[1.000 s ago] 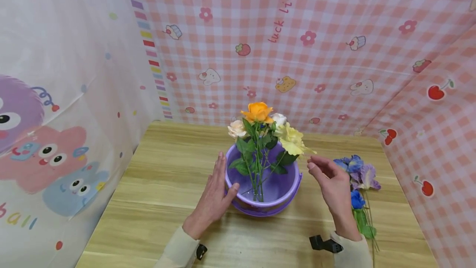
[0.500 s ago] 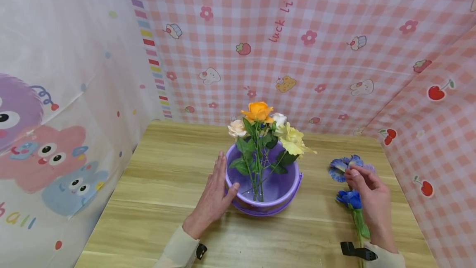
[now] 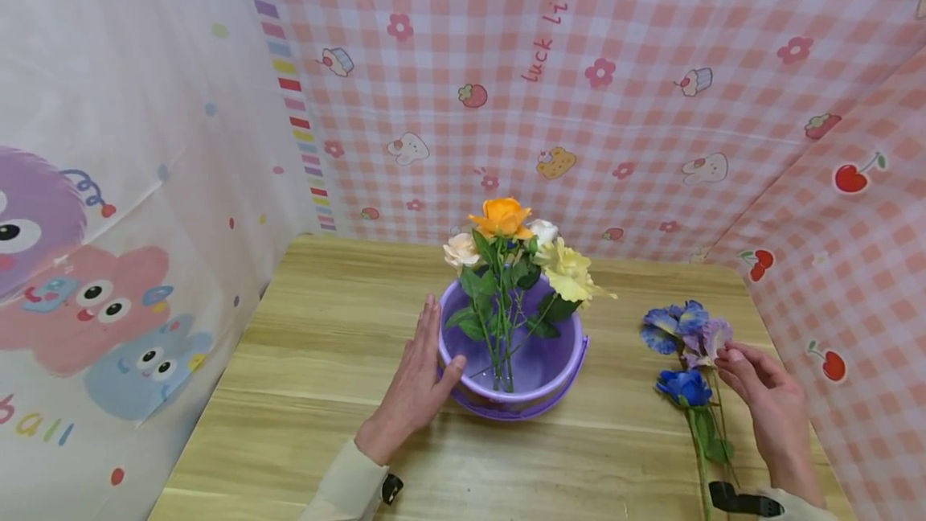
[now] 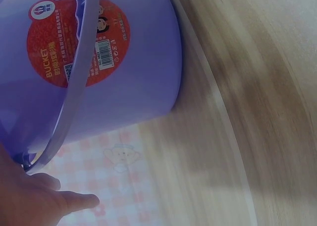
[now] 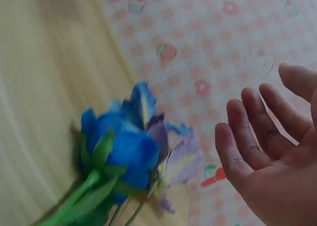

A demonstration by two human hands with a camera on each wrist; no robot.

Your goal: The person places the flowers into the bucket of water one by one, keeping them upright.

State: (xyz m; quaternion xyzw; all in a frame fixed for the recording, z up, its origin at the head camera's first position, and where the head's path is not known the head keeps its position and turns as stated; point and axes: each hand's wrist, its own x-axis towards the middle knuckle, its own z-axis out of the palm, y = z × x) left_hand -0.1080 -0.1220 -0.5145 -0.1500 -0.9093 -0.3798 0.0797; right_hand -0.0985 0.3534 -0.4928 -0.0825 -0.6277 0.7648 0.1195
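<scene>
My left hand (image 3: 408,384) rests along the left side of a purple bucket (image 3: 510,397), fingers straight and thumb at the rim. Artificial flowers lean in the bucket: an orange rose (image 3: 501,218), a pale peach flower (image 3: 460,250), a white flower (image 3: 544,231) and a yellow flower (image 3: 567,270). At the table's right, my right hand (image 3: 774,408) is beside a light purple flower (image 3: 710,342), fingertips near its petals. The right wrist view shows that hand (image 5: 272,141) with spread, slightly bent fingers, holding nothing. Close by lie a blue rose (image 3: 683,387) and a blue-violet flower (image 3: 673,326).
The wooden table (image 3: 325,312) meets a pink checked cloth (image 3: 434,127) at the back and right, and a white cartoon cloth (image 3: 181,207) at the left. In the left wrist view, the bucket's handle (image 4: 74,87) hangs down across a red label (image 4: 49,52).
My right hand has moved right, from beside the bucket, over the loose flowers, to their right side. The blue rose and blue-violet flower have shifted slightly left. My left hand stays put.
</scene>
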